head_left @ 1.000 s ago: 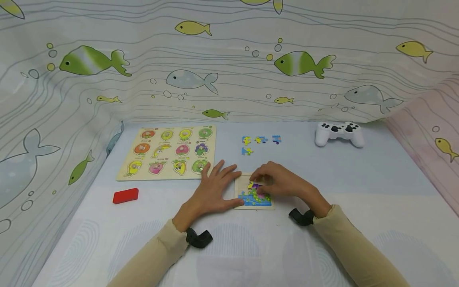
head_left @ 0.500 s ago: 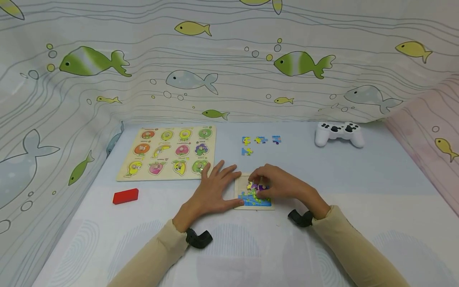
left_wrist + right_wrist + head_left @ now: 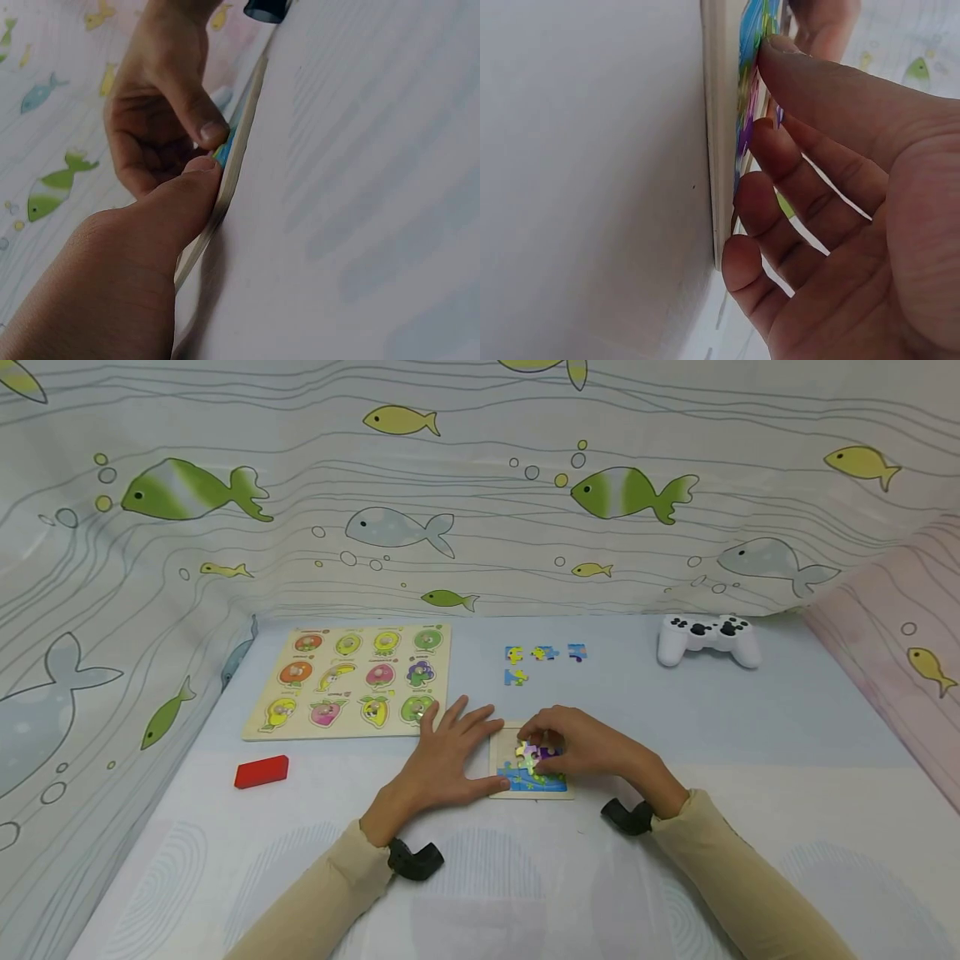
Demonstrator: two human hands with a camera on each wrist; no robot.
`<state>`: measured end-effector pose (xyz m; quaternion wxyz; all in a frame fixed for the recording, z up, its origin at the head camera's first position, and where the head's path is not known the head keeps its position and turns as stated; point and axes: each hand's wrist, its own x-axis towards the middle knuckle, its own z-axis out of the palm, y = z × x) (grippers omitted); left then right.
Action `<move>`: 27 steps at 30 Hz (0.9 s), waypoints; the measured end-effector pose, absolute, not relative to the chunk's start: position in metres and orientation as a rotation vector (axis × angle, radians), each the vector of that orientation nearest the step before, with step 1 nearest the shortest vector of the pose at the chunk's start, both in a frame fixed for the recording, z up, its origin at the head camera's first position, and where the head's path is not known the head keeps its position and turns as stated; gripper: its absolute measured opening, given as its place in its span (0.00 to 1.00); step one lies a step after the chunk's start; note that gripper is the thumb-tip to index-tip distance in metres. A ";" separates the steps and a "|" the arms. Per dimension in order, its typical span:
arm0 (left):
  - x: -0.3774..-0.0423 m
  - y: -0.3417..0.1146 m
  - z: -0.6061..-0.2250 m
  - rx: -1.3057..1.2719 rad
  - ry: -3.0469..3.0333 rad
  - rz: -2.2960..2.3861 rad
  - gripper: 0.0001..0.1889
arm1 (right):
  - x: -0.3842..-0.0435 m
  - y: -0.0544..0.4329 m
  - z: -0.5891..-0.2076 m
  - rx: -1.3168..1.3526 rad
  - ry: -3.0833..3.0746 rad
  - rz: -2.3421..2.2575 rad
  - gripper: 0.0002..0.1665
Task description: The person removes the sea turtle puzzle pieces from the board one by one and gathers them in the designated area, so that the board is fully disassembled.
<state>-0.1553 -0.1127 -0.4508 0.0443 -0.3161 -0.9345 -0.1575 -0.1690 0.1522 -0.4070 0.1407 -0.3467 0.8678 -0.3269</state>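
Observation:
A small wooden jigsaw tray lies flat in the middle of the head view, its lower part filled with blue and green pieces. My left hand rests with fingers spread at the tray's left side, the thumb on its lower left edge. Over the tray's upper right part, my right hand pinches a yellow and purple puzzle piece between thumb and fingers. The right wrist view shows the right thumb and curled fingers close to the tray's coloured surface. The right hand hides part of the picture.
Several loose puzzle pieces lie beyond the tray. A wooden fruit puzzle board sits at the back left, close to the left fingertips. Nearer is a red block. A white game controller stands at the back right.
The right hand has shifted slightly left and down over the tray, the puzzle piece turning with its fingers. My left hand has stayed in place.

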 end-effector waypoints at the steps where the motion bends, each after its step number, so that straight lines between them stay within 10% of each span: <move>1: -0.155 -0.113 -0.451 -0.966 -2.855 -0.479 0.44 | -0.169 0.152 -0.407 -1.001 2.510 -0.943 0.24; 27: -0.155 -0.112 -0.449 -0.964 -2.882 -0.467 0.43 | -0.174 0.157 -0.409 -0.992 2.532 -0.969 0.23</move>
